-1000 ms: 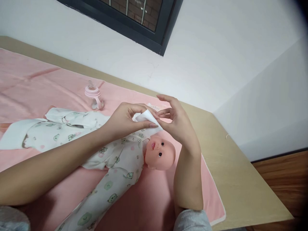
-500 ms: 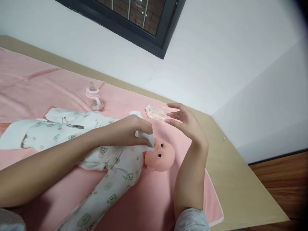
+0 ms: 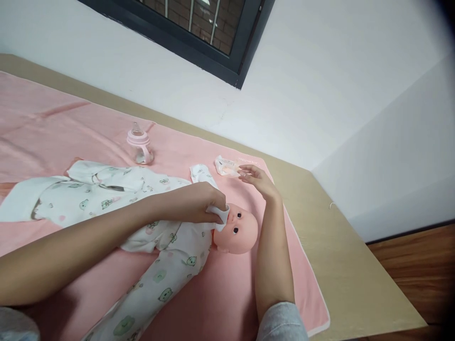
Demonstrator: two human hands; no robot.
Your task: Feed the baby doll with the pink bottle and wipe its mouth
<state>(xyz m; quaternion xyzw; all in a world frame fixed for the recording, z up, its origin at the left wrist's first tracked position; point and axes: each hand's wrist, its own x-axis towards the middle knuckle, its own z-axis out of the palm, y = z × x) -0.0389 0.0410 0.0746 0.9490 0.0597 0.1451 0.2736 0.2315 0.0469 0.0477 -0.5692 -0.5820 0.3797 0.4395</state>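
Observation:
A baby doll [image 3: 245, 237] in white printed clothes lies on its back on a pink blanket [image 3: 199, 303], its head to the right. My left hand [image 3: 202, 202] pinches a folded white wipe [image 3: 221, 217] close against the doll's mouth, so the lower face is partly hidden. On the far side of the head, my right hand [image 3: 258, 179] reaches toward a small clear plastic packet [image 3: 227, 166] with pinkish contents. Its fingers are stretched out and apart, the tips at the packet's right end; whether they touch it I cannot tell.
A baby bottle [image 3: 140, 144] with a pink collar and handle stands on the blanket beyond the doll's legs. The wooden tabletop [image 3: 341, 265] shows past the blanket's right edge. Behind it rises a white wall [image 3: 291, 94] with a dark-framed window [image 3: 213, 52].
My left hand has shifted slightly down and brought the wipe closer to the doll's mouth. My right hand has moved left and down, nearer the packet.

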